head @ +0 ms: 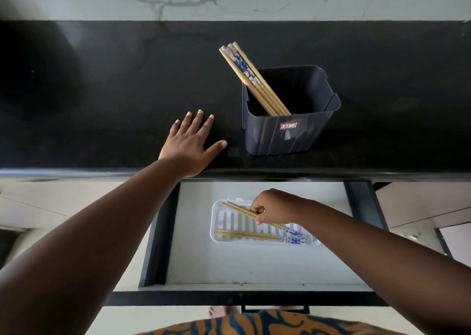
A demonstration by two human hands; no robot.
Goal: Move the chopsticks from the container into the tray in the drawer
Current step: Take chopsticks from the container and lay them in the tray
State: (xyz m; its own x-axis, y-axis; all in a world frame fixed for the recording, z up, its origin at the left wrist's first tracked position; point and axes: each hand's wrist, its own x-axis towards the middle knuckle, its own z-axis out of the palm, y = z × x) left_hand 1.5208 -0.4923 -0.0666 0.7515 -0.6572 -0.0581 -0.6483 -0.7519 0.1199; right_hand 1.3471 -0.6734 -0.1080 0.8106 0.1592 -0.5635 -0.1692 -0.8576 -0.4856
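My left hand point(190, 144) is flat on the glossy black stone counter point(102, 92), fingers straight and spread, holding nothing, heel near the front edge. Just right of it sits the dark blue plastic container point(285, 130), squarish with rounded corners, and a bunch of bamboo chopsticks point(251, 78) leans out over its back-left rim, blue-and-white patterned ends up. Plenty of bare counter either side. Below, the white drawer point(204, 266) is open with black rails, lots of flat floor around the white slotted tray point(229, 221). One pair point(246, 235) lies in the tray's near side. My right hand point(272, 207) grip is curled tight around another pair point(240, 210), angled over the tray.
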